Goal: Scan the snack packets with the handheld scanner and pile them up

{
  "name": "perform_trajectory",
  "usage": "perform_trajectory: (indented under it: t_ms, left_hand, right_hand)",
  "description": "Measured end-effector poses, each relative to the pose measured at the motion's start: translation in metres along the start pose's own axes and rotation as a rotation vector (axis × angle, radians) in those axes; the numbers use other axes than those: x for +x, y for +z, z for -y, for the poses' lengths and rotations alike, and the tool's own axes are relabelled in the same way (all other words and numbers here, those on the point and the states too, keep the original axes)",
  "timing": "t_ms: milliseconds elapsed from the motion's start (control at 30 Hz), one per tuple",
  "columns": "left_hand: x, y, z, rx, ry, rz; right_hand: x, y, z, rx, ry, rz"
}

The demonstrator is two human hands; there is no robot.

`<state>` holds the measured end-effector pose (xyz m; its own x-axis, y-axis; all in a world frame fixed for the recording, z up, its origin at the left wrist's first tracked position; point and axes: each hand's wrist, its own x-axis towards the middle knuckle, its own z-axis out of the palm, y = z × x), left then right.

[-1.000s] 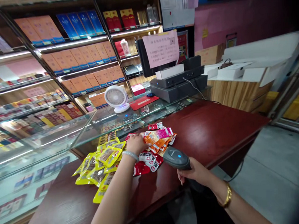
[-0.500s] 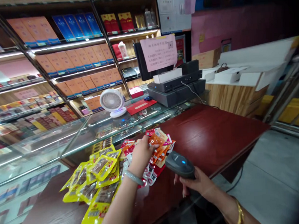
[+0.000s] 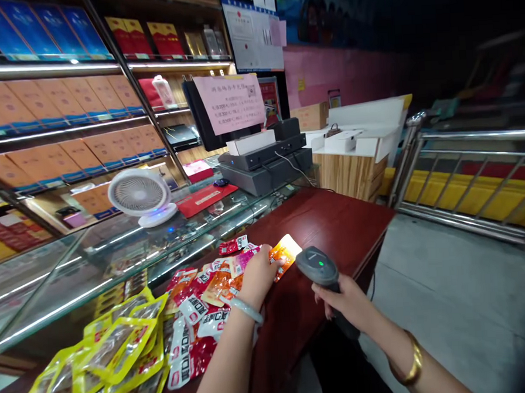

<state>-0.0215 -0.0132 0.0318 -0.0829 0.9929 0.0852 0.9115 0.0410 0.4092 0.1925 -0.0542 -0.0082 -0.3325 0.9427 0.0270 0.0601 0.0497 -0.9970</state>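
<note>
My left hand [image 3: 258, 274], with a pale bangle at its wrist, pinches an orange snack packet [image 3: 285, 257] at the right side of the pile. Its pale end is lit brightly, close to the front of the barcode scanner [image 3: 315, 265]. That dark grey scanner sits in my right hand [image 3: 349, 303], fingers wrapped round its handle, a green light showing on top. Red, white and orange snack packets [image 3: 198, 308] lie heaped under and left of my left hand. Farther left are several yellow-edged clear packets [image 3: 121, 347] of brown food.
Behind the dark red table [image 3: 334, 216] runs a glass display counter [image 3: 116, 260] bearing a white fan [image 3: 140, 194], a red envelope [image 3: 205, 199] and a monitor with a pink notice [image 3: 230, 103]. Boxed goods fill shelves [image 3: 65, 125] behind. A metal railing [image 3: 476, 173] stands right.
My view has swung to the right. My left hand now has an orange packet drawn out to the right side of the heap, near the scanner. The scanner's light went from blue to green.
</note>
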Motion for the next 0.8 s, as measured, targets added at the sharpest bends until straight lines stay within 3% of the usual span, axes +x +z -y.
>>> perform_trajectory:
  t_ms: [100, 167, 267, 400, 533, 700, 800]
  left_hand:
    - [0.01, 0.007, -0.01, -0.079, 0.011, -0.016]
    - [0.015, 0.009, -0.013, -0.095, 0.08, -0.093]
    - [0.017, -0.001, 0.001, 0.046, 0.15, -0.197]
    - [0.008, -0.023, 0.045, 0.301, -0.056, -0.251]
    - [0.001, -0.034, 0.085, 0.396, -0.279, -0.242]
    - [0.0, -0.034, 0.099, 0.323, -0.324, -0.124]
    - [0.001, -0.034, 0.097, 0.294, -0.328, -0.232]
  right_hand:
    - [0.001, 0.0, -0.005, 0.015, 0.015, -0.02]
    - [0.001, 0.001, -0.009, 0.026, 0.035, -0.034]
    - [0.0, 0.002, -0.016, 0.013, 0.073, -0.023]
    - [0.0, 0.006, -0.023, 0.016, 0.112, 0.026]
    - [-0.001, 0.01, -0.02, -0.003, 0.125, 0.062]
    - [-0.001, 0.015, -0.011, -0.073, 0.124, 0.091]
    - [-0.001, 0.021, -0.006, -0.099, 0.113, 0.106]
